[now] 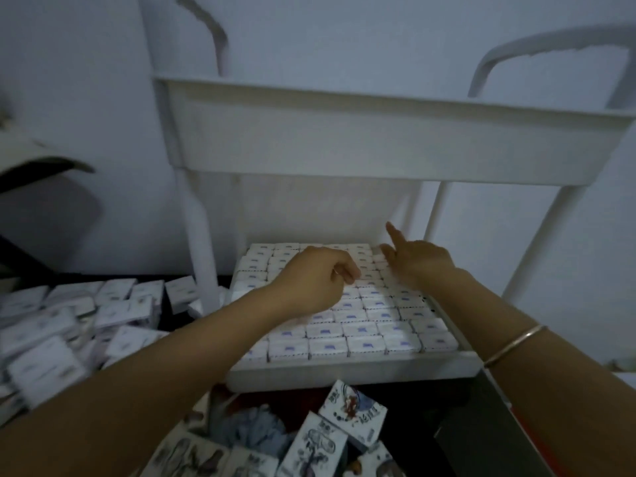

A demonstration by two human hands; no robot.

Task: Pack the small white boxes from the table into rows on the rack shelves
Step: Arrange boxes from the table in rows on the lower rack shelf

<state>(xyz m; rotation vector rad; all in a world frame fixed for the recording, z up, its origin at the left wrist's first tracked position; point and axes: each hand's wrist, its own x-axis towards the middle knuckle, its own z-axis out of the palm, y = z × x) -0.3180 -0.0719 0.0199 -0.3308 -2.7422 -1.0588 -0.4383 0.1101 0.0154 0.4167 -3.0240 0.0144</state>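
Curling its fingers onto the boxes (pixel 358 330) beneath them, the left hand (pixel 315 282) is touching down, pinch unclear; the right hand (pixel 421 266) is spreading its fingers, forefinger pointing up.

My two bare forearms reach in from the lower corners toward the centre of the frame. My left hand (pixel 315 278) sits at centre, knuckles up and fingers curled downward; I cannot tell whether they pinch anything. My right hand (pixel 418 265), just to its right and not touching it, is blurred, with its index finger (pixel 392 234) raised straight. A thin bangle (pixel 512 343) circles my right wrist.
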